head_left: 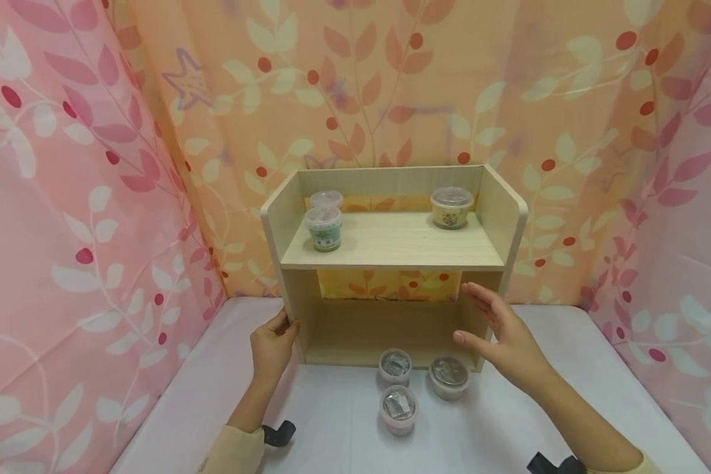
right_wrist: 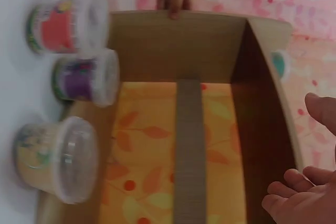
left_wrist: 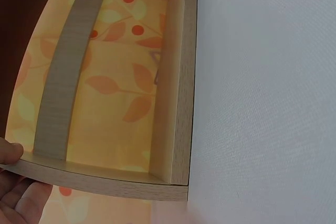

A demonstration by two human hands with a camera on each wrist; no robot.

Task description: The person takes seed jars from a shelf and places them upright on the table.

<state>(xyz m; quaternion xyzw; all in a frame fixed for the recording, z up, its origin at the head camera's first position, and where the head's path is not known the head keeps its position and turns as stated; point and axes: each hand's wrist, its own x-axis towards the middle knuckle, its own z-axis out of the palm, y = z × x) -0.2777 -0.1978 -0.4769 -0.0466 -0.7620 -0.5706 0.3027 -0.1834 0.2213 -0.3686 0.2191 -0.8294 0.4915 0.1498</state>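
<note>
Three lidded tubs (head_left: 399, 409) sit on white table (head_left: 343, 441) just before wooden shelf (head_left: 391, 238), left hand (head_left: 272, 345) pinching its left side edge, right hand (head_left: 509, 339) wide, holding nothing near right edge, table room both sides, more tubs (head_left: 451, 210) on upper board.

Easiest way into the lower bay (head_left: 379, 332) of this wooden shelf unit (head_left: 397, 266) is over the left half of its front edge, just inside the left hand (head_left: 274, 345) gripping the left side panel (head_left: 308, 309). Further right, two small lidded tubs (head_left: 398, 411) and a bigger tub (head_left: 449, 380) crowd that edge on the tabletop (head_left: 326, 428), with the right hand (head_left: 500, 336) in front of the right side panel (head_left: 506, 227). Up top there's a wide gap between the left pair of tubs (head_left: 324, 230) and the tub near the back right corner (head_left: 450, 209). Behind the lower bay, a crossbar (right_wrist: 190, 145) splits the opening, curtain (right_wrist: 147, 145) beyond.
</note>
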